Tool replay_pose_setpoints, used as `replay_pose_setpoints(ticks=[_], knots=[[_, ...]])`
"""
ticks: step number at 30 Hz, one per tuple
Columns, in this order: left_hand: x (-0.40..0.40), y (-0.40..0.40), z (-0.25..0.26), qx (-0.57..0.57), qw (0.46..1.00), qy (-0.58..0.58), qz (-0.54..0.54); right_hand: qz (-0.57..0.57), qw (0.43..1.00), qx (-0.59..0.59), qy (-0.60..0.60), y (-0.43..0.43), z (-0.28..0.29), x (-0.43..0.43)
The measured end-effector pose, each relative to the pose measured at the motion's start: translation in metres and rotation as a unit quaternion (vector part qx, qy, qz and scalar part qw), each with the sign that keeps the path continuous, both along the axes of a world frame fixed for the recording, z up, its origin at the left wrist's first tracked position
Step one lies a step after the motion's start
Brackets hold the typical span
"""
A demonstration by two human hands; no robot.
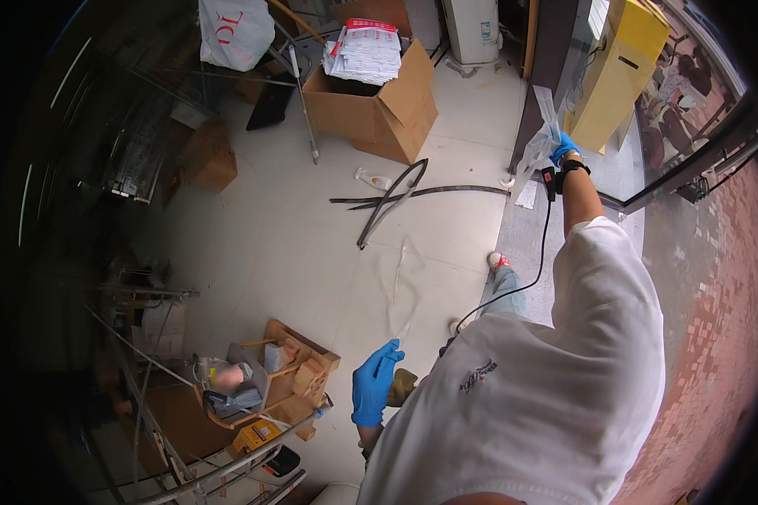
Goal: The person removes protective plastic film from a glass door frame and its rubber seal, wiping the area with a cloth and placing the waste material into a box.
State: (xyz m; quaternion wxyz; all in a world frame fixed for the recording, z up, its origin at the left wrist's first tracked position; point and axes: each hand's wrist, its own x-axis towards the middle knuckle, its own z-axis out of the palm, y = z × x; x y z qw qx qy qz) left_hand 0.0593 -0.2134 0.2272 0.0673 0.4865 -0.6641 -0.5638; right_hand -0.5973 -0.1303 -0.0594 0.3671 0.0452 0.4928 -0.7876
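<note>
My right hand [563,150], in a blue glove, is shut on a crumpled sheet of translucent plastic [535,151] beside the dark frame of a glass door [537,113]. By that wrist a small black device [548,183] hangs, its black cable [537,278] running down to my waist. My left hand [376,384], also blue-gloved, is low in front of my body with its fingers close together. A clear strip [399,284] runs over the pale floor up to near its fingertips; whether they hold it is unclear. An olive-green item [402,387] shows just behind this hand.
Black rubber-like strips [385,208] and a white bottle [372,179] lie on the floor. Beyond stands an open cardboard box [366,120] with stacked papers. At lower left are a loaded wooden chair [290,372] and metal poles [227,470]. A yellow cabinet [619,76] and seated people appear past the glass.
</note>
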Motion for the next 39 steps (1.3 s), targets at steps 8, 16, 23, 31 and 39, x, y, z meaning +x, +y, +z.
replay_pose_setpoints(ticks=[8,16,23,31,39], knots=[[0.008,-0.004,-0.009,-0.004,0.998,0.048,-0.050,0.058,0.995,-0.038,-0.079,0.031,0.009,0.075],[0.046,0.003,-0.013,-0.004,0.996,0.074,-0.046,-0.008,0.993,0.012,-0.115,0.051,0.038,0.166],[0.068,0.003,-0.020,0.002,0.993,0.106,-0.044,0.040,0.996,0.029,-0.080,0.067,0.022,0.191],[0.061,-0.007,-0.034,-0.014,0.984,0.126,-0.127,0.029,0.993,0.090,-0.069,0.070,0.044,0.256],[-0.048,-0.023,-0.066,0.080,0.959,0.135,-0.237,0.011,0.993,0.025,-0.112,0.078,-0.002,0.263]])
